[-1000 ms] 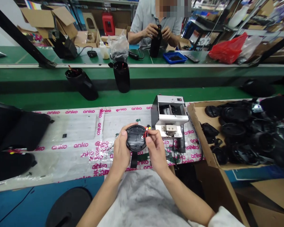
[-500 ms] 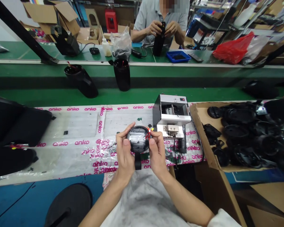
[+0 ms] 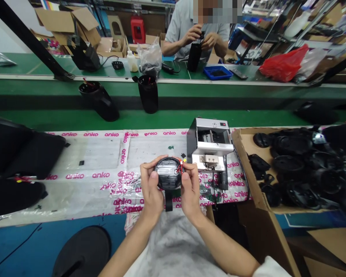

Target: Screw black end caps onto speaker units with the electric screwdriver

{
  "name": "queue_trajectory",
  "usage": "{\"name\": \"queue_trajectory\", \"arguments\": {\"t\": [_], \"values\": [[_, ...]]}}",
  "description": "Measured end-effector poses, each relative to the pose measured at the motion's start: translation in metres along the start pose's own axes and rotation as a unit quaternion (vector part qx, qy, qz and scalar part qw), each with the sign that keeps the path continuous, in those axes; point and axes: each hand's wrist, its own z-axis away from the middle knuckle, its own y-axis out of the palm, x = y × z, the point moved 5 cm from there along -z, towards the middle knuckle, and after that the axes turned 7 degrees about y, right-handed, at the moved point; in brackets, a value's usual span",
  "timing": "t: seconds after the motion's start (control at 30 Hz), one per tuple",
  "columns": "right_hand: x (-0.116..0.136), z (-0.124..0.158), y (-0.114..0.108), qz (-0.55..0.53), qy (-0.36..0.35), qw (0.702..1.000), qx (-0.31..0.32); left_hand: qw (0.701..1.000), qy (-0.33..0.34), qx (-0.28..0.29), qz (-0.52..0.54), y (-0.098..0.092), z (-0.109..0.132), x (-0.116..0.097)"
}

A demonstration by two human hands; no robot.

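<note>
Between my hands is a round black plastic housing (image 3: 168, 173), its open side facing me. Red wires with a small white connector stick out at its upper right, and a black strap (image 3: 168, 202) hangs from its lower edge. My left hand (image 3: 153, 188) is closed on the left rim, thumb on the near side. The right rim is gripped by my right hand (image 3: 191, 190), fingers close to the wires. Just beyond and to the right stands a silver and black machine (image 3: 210, 144) with a metal block at its front.
A cardboard box (image 3: 249, 169) of black plastic parts stands on the right. Black fabric-covered pieces (image 3: 23, 154) lie at left. Two black cylindrical housings (image 3: 148, 94) stand on the green surface beyond. A co-worker (image 3: 196, 38) across the bench handles a similar one near a blue tray (image 3: 217, 72).
The view has tilted slightly, so the scene sits a little lower. My hands keep the round housing in nearly the same place. The co-worker's hands have shifted a little.
</note>
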Motion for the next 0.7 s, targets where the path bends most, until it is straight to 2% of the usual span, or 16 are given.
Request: {"name": "queue_trajectory", "arguments": {"t": [0.13, 0.23, 0.33, 0.57, 0.7], "values": [[0.009, -0.003, -0.001, 0.022, -0.004, 1.000, -0.007, 0.992, -0.022, 0.049, -0.112, -0.001, 0.003, -0.012], [0.015, -0.005, -0.005, 0.035, -0.007, 0.999, -0.012, 0.986, -0.028, 0.074, -0.144, -0.003, -0.003, -0.016], [0.018, -0.004, -0.009, 0.038, 0.002, 0.999, -0.020, 0.988, -0.040, 0.102, -0.107, -0.001, -0.015, -0.015], [0.014, -0.005, -0.011, 0.003, 0.048, 0.998, -0.039, 0.970, -0.158, 0.186, 0.009, 0.000, -0.045, 0.004], [0.012, -0.008, -0.007, -0.048, 0.032, 0.998, -0.019, 0.950, -0.157, 0.265, 0.043, 0.000, -0.051, 0.007]]}}
